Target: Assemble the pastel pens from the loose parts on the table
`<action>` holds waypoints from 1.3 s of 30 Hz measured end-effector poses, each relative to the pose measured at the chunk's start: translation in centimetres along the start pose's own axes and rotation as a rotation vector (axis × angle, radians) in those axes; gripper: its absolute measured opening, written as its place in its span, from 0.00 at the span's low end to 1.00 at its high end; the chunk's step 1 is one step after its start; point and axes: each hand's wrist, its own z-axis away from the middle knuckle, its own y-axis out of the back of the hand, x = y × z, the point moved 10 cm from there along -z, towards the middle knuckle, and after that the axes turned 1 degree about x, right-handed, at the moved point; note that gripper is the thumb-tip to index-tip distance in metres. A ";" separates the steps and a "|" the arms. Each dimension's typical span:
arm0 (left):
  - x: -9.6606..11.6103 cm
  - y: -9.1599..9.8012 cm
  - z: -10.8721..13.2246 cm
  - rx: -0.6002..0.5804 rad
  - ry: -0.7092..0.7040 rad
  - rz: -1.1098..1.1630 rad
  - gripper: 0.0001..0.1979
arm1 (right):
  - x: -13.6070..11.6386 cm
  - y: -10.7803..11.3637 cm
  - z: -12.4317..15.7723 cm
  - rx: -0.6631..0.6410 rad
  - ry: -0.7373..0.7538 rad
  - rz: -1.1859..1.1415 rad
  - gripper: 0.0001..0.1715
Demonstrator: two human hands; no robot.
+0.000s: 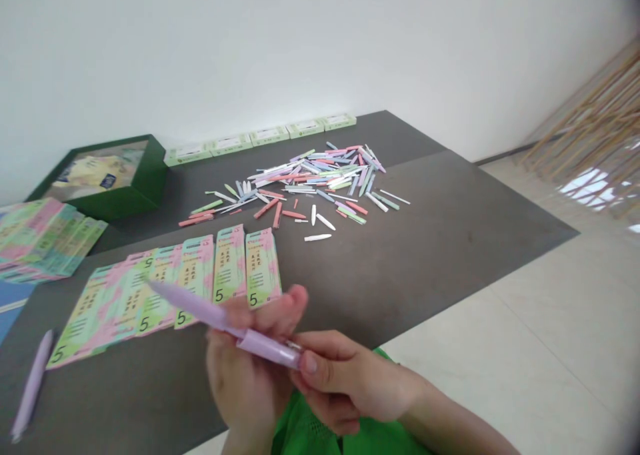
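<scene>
A lilac plastic pen (225, 323) lies across both hands, its barrel pointing up and to the left. My left hand (250, 361) cradles the middle of the pen with curled fingers. My right hand (345, 381) pinches the pen's metal-tipped end between thumb and fingers. A second lilac pen (33, 385) rests on the table at the lower left. Just beyond my hands, a row of overlapping green-and-pink printed cards (165, 288), each marked 5, is partly hidden by the pen and my left hand.
A loose pile of pastel pen parts (305, 185) lies on the dark table (425, 241). Along the back edge runs a row of small pale green boxes (260, 138). An open dark green box (103, 175) and a stack of printed cards (45, 241) stand at the left.
</scene>
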 end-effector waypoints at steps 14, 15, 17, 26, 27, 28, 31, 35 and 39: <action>-7.7 5.4 -5.3 0.085 0.366 -0.185 0.23 | 0.0 7.7 -5.1 0.450 0.152 0.005 0.35; -8.2 6.0 -5.3 0.086 0.402 -0.191 0.25 | 0.5 8.5 -5.3 0.464 0.147 0.009 0.36; -8.9 6.5 -4.8 0.073 0.476 -0.215 0.30 | 1.4 9.6 -5.7 0.492 0.129 0.027 0.37; -10.7 6.3 -5.0 -0.007 0.511 -0.380 0.28 | 3.9 11.0 -5.3 0.535 -0.018 0.432 0.39; -10.7 6.2 -5.2 -0.023 0.486 -0.400 0.27 | 3.5 11.0 -4.9 0.541 -0.034 0.521 0.38; -10.6 6.1 -5.3 -0.035 0.452 -0.418 0.25 | 2.9 11.0 -4.6 0.545 -0.050 0.616 0.36; -9.9 5.8 -5.0 -0.058 0.344 -0.455 0.23 | 0.9 10.5 -3.7 0.545 -0.083 0.903 0.29; -8.8 4.9 -4.0 -0.102 0.281 -0.456 0.17 | -0.6 9.2 -3.2 0.500 -0.125 1.167 0.27; -7.4 4.1 -3.5 -0.142 0.232 -0.416 0.15 | -0.8 8.1 -2.4 0.460 -0.171 1.276 0.27</action>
